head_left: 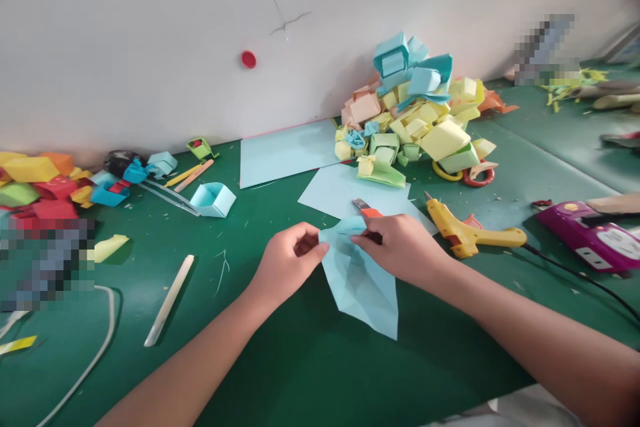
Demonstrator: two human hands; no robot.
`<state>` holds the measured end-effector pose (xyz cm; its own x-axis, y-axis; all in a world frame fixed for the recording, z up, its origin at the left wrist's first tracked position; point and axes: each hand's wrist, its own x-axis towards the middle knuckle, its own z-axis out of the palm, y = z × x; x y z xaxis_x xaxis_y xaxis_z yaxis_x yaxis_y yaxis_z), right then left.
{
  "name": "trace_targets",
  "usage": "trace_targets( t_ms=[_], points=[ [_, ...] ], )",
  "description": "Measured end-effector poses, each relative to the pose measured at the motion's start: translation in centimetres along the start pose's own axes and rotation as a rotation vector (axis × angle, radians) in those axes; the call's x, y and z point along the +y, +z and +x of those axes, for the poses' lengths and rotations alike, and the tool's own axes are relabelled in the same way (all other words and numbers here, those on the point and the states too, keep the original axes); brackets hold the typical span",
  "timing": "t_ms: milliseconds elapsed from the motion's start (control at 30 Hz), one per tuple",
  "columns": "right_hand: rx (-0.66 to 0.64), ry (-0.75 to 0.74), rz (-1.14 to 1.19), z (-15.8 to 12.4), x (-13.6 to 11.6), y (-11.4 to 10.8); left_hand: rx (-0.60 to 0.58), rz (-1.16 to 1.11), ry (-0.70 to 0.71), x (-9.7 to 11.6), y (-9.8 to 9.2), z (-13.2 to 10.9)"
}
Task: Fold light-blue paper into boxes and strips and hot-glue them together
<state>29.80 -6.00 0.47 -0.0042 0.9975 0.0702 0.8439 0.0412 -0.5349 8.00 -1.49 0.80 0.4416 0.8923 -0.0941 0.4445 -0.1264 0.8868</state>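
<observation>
A creased sheet of light blue paper (pixel 367 287) is held between my hands above the green table. My left hand (pixel 290 257) pinches its upper left edge between thumb and fingers. My right hand (pixel 400 247) pinches the top of the sheet farther right, with its fingers curled. The paper's lower part hangs free towards me. Just beyond my right fingers lies an orange-handled utility knife (pixel 370 211), its handle partly hidden. Flat behind the knife is another light blue sheet (pixel 333 190).
A heap of folded paper pieces (pixel 410 107) stands by the wall. To the right lie a yellow glue gun (pixel 470 230) and a purple power strip (pixel 590 237), with a black cord. A glue stick (pixel 170 300) and an open blue paper box (pixel 213 200) lie left.
</observation>
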Motion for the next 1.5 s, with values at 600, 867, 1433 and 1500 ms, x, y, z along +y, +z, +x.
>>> trace_targets(
  t_ms=[600, 867, 1433, 1500],
  points=[
    [-0.125, -0.207, 0.02, -0.6, -0.5, 0.2, 0.013, 0.54, 0.47, 0.5, 1.5, -1.1],
    [-0.251, -0.387, -0.009, -0.4, -0.1, -0.8, 0.02, 0.377, 0.157, 1.1, 0.9, -0.4],
    [-0.246, -0.134, 0.146, -0.4, -1.0, -0.5, -0.086, 0.658, 0.149, 2.2, 1.1, -0.6],
    [-0.242, -0.111, 0.197, -0.5, -1.1, -0.3, -0.044, 0.693, 0.203, 2.3, 1.1, -0.6]
  ],
)
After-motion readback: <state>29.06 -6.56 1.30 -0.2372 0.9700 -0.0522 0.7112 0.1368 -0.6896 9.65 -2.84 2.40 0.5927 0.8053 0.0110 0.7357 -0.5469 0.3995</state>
